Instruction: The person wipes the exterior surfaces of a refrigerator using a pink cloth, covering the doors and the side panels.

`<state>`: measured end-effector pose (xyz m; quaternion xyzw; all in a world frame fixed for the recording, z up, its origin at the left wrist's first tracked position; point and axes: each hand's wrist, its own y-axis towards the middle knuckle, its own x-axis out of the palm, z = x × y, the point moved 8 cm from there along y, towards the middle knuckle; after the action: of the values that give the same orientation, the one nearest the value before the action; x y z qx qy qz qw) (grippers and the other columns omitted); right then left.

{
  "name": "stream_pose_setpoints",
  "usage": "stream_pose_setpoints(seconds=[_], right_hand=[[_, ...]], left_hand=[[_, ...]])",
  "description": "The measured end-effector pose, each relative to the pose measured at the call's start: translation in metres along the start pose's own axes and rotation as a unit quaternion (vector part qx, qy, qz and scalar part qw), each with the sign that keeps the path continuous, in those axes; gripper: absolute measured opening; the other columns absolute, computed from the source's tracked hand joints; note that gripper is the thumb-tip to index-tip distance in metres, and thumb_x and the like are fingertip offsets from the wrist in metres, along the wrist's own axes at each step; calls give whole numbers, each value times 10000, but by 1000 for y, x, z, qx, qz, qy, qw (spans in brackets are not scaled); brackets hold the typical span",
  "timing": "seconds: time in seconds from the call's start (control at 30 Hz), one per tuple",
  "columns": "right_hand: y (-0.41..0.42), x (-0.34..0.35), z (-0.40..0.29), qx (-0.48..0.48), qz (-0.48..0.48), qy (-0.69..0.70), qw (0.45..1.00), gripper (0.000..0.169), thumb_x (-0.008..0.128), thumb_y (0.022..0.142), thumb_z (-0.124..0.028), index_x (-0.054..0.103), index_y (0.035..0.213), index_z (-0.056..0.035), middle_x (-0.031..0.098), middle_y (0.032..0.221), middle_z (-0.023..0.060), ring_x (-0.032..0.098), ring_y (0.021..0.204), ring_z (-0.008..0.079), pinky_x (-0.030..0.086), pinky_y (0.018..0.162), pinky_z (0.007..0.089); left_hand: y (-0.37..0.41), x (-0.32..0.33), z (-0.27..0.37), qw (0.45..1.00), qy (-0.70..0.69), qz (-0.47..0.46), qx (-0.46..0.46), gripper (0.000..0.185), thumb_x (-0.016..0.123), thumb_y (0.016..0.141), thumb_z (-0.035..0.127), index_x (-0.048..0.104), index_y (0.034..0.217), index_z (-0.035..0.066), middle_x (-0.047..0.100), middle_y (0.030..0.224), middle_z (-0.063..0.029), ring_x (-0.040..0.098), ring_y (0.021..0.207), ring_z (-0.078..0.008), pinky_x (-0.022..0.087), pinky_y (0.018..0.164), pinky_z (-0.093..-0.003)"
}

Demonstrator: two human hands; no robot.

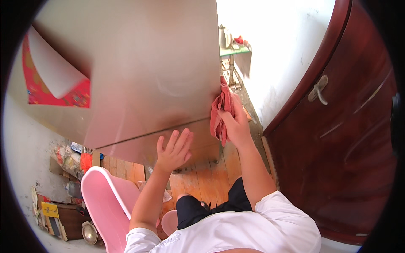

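My right hand (238, 121) grips a bunched red cloth (218, 117) against the right edge of a large, glossy refrigerator (152, 69). The thumb lies over the folds, and the cloth hides part of that edge. My left hand (175, 150) is empty, its fingers apart, in front of the lower panel just under a dark horizontal seam (142, 134). Whether its fingertips touch the surface I cannot tell. On the left part of the refrigerator hangs a red printed paper (57, 101), one sheet of it curling away to show a pale back.
A pink plastic chair (107, 202) stands close by my left arm. A dark red door (354, 151) with a lever handle (319, 91) is at right. Behind the refrigerator, a table (235, 50) carries a kettle (224, 37). Boxes (69, 218) and bags line the left wall above wooden flooring (196, 180).
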<state>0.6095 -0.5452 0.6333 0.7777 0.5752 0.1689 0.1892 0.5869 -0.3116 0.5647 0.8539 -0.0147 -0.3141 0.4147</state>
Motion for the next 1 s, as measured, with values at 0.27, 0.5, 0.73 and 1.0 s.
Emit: stream_pose_setpoints(seconds=[0.27, 0.5, 0.73, 1.0], right_hand=[[101, 20, -184, -56, -53, -21, 997, 377, 572, 979, -1, 597, 1354, 35, 558, 1247, 100, 558, 1181, 219, 425, 1072, 322], [182, 27, -300, -123, -54, -7, 991, 380, 574, 1013, -43, 602, 1387, 15, 620, 1272, 69, 587, 1192, 167, 447, 1067, 308], [266, 26, -403, -135, -40, 27, 990, 501, 587, 1030, -189, 577, 1484, 24, 691, 1328, 110, 653, 1197, 172, 498, 1055, 318], [267, 36, -428, -227, 9, -61, 972, 504, 590, 1059, -251, 571, 1488, 12, 673, 1332, 110, 634, 1206, 179, 487, 1053, 320]], left_hand=[[159, -122, -115, 989, 34, 124, -78, 546, 559, 812, 155, 749, 1325, 160, 600, 1572, -31, 452, 1539, -283, 222, 1281, -568], [262, -201, -155, 983, 44, 159, -78, 572, 574, 807, 133, 736, 1355, 150, 619, 1544, -45, 526, 1477, -275, 280, 1252, -553], [298, -213, -167, 984, 10, 148, -98, 591, 607, 812, 140, 705, 1394, 121, 608, 1540, -62, 553, 1436, -283, 394, 1192, -514], [298, -209, -167, 985, -12, 118, -123, 636, 638, 821, 149, 645, 1449, 51, 536, 1598, -95, 507, 1469, -313, 403, 1207, -554]])
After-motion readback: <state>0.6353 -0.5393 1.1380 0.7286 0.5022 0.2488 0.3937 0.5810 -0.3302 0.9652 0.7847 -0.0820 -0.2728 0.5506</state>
